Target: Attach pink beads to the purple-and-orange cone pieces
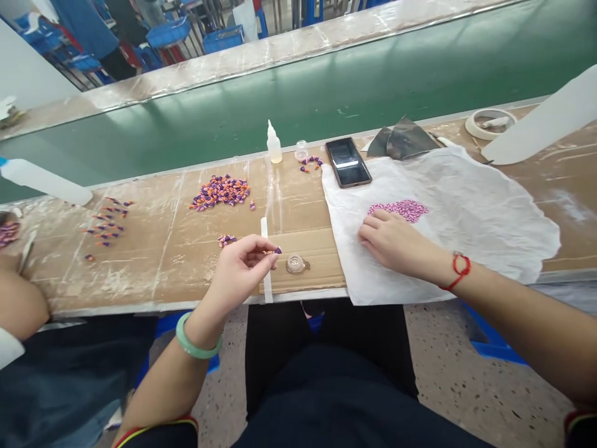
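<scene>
Between thumb and fingers, my left hand (244, 269) pinches a small purple-and-orange piece (278, 251) above the cardboard. My right hand (389, 241) rests at a pile of small pink pieces (405, 210) on the white cloth (466, 218); its fingers are bent down, and what is under the fingertips is hidden. A small round clear pot (295, 264) sits on a flat cardboard piece (312, 246) between my hands. Behind my left hand lies a small cluster of purple-and-pink pieces (226, 240). Farther back is a larger heap of purple-and-orange pieces (221, 191).
A dropper bottle (274, 146) stands at the back edge, with a small clear cup (301, 149) beside it. A phone (347, 163) lies partly on the cloth. Tape roll (489, 123) is at far right. Another person's arm (21, 292) is at the left, near spaced-out pieces (109, 221).
</scene>
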`<state>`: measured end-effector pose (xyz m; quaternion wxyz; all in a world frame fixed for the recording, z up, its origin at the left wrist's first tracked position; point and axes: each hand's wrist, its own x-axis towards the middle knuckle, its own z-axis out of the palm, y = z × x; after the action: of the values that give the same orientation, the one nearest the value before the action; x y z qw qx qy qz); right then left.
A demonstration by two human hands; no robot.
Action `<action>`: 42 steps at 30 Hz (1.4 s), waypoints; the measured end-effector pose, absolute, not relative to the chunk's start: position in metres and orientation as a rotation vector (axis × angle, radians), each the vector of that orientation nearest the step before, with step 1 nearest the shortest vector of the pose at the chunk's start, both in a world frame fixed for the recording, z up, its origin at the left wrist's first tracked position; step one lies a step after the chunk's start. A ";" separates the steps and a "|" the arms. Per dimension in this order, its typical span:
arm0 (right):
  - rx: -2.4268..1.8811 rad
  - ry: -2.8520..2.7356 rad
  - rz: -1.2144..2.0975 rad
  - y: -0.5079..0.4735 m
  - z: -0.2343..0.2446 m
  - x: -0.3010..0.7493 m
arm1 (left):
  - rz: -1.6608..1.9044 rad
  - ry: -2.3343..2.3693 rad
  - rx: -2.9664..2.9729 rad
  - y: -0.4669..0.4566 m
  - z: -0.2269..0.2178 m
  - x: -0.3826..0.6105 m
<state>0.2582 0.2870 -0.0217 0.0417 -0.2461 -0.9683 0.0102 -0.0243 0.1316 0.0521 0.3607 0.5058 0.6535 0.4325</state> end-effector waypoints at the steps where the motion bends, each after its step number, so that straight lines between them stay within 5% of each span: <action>1: -0.771 -2.957 0.022 0.286 -0.022 0.258 | 1.110 1.645 1.300 0.130 0.052 -0.024; 4: -0.809 -2.836 0.203 0.280 -0.016 0.258 | 1.130 1.493 1.274 0.126 0.050 -0.020; 9: -0.706 -2.212 1.278 0.250 0.011 0.251 | 1.119 1.181 1.096 0.123 0.046 0.013; 12: -0.584 -1.867 1.610 0.230 0.020 0.241 | 1.177 1.117 1.018 0.125 0.044 0.042; 16: -0.503 -1.745 1.564 0.213 0.023 0.230 | 1.274 1.092 0.933 0.127 0.042 0.067; 35: -0.339 -1.999 0.313 0.210 0.025 0.225 | 1.264 0.899 0.526 0.126 0.041 0.075; 38: -0.442 -1.916 0.529 0.206 0.024 0.223 | 1.268 0.909 0.485 0.128 0.042 0.075; 42: -0.643 -1.507 1.445 0.192 0.024 0.218 | 1.346 1.010 0.683 0.128 0.041 0.075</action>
<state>0.2183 0.1920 0.0244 0.4606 -0.2614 -0.6123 0.5871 0.0753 0.1282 0.0411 0.6151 0.2965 0.4386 0.5843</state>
